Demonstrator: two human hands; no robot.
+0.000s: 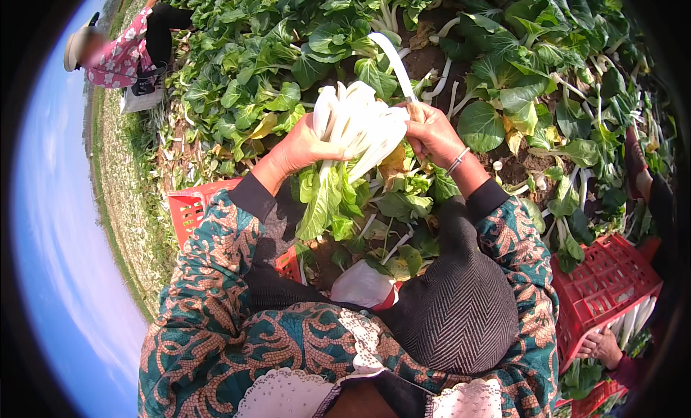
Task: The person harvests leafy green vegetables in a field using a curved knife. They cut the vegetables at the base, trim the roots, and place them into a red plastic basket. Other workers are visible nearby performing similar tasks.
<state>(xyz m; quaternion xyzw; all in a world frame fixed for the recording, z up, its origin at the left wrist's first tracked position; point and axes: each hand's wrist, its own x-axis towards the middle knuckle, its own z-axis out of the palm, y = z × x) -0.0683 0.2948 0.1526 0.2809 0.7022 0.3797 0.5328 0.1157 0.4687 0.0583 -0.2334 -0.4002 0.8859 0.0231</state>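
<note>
My left hand (pixel 306 145) is closed around a bunch of leafy greens with thick white stalks (pixel 359 121), probably bok choy. The stalk ends point up and the green leaves hang below the hand. At the right side of the bunch, my right hand (pixel 432 132) grips the handle of a curved sickle-like knife (pixel 397 62), whose blade rises away from me. The fingertips of that hand also touch the outer stalks. A yellowed leaf (pixel 394 161) hangs beneath them.
Leafy plants (pixel 480 124) and cut stalks cover the soil ahead. Red plastic crates stand at my left (pixel 186 215) and right (pixel 607 280). A co-worker's hand (pixel 602 348) touches the right crate. Another person (pixel 121 54) is at the upper left. A whitish bag (pixel 361 286) lies between my legs.
</note>
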